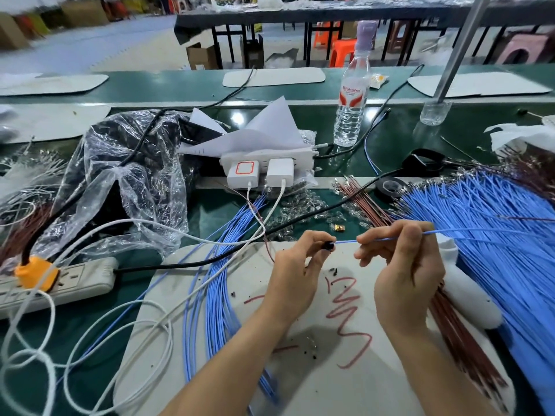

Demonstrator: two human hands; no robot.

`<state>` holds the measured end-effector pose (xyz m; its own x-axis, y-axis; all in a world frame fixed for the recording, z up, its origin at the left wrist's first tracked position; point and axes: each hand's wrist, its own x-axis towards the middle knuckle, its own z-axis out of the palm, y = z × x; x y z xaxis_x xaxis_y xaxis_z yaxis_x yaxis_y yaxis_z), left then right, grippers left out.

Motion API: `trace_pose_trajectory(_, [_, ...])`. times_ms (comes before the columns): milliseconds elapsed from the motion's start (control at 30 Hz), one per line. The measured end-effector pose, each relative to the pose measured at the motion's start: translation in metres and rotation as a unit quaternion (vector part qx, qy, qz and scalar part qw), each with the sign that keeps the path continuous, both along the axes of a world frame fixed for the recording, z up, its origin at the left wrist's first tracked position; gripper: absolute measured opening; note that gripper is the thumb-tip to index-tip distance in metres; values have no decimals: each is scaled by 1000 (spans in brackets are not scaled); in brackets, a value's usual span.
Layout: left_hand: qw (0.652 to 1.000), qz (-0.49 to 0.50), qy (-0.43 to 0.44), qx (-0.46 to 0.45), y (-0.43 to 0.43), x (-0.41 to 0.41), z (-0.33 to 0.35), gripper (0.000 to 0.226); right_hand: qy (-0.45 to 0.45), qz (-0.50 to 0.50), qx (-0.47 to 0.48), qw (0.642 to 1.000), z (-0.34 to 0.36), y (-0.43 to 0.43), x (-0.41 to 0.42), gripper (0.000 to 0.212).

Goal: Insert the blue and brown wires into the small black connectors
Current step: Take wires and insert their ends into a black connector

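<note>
hands [295, 271] [405, 265] tight on connector [329, 245], blue wire [346, 241]

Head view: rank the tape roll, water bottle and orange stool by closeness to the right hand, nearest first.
1. Black tape roll, on the table just beyond the right hand.
2. Water bottle, upright farther back, slightly left.
3. Orange stool, on the floor behind the table.

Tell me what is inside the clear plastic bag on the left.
Through the clear plastic bag only a dark mass shows. Folds and glare cover it; what it is cannot be told.
</note>
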<state>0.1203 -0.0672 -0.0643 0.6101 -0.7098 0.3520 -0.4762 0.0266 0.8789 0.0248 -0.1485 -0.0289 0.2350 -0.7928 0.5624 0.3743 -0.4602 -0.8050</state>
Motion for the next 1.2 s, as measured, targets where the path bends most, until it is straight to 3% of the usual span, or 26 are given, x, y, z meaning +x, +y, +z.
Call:
trace_pose_trajectory(167, [1000, 4, -26, 1, 0, 1, -1, 21, 40, -16, -89, 995, -5, -1, 0, 24])
trace_pose_trajectory(400, [991, 0, -134, 3, 1, 2, 3, 19, 110, -11, -164, 980, -10, -3, -1, 31])
trace_pose_trajectory(533, [987, -38, -158, 16, 3, -1, 5, 22, 100, 10, -92, 991, -9, -3, 0, 30])
trace_pose_trajectory(733, [990, -18, -139, -3, 3, -1, 4, 24, 110, 73, 29, 991, -9, -3, 3, 30])
trace_pose_trajectory(1000, [986, -57, 131, -83, 2, 2, 8, 11, 203, 175, 78, 960, -13, -4, 5, 17])
trace_pose_trajectory(1200, [964, -8, 239, -112, 1, 15, 6, 12, 257, 198, 101, 941, -12, -5, 6, 11])
